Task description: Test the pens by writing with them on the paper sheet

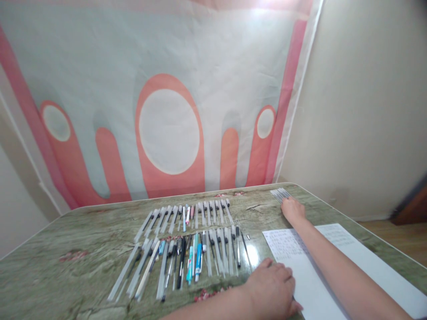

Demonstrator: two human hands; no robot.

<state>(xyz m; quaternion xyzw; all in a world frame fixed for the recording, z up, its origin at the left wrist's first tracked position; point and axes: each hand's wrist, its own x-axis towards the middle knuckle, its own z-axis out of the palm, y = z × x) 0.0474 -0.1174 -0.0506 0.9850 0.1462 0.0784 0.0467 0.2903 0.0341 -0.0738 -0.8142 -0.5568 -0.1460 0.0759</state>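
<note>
My right hand [293, 211] reaches to the table's far right corner. Its fingers are closed on the near end of a bundle of thin, clear sticks [280, 194] that look like pen refills. My left hand [271, 286] rests at the near edge, by the left side of a handwritten white sheet [283, 244], fingers curled. A small dark tip shows by its thumb, but what it holds is hidden. Left of it lie two rows of pens: a back row [173, 218] and a front row [218, 253]. A thin dark refill [247, 251] lies at the front row's right end.
The marbled green table [83, 275] has a rounded far edge. Blank white paper [363, 262] lies under my right forearm. A small pen part [248, 237] sits near the sheet. Behind the table hangs a printed cloth [170, 129], with a plain wall [353, 111] at right.
</note>
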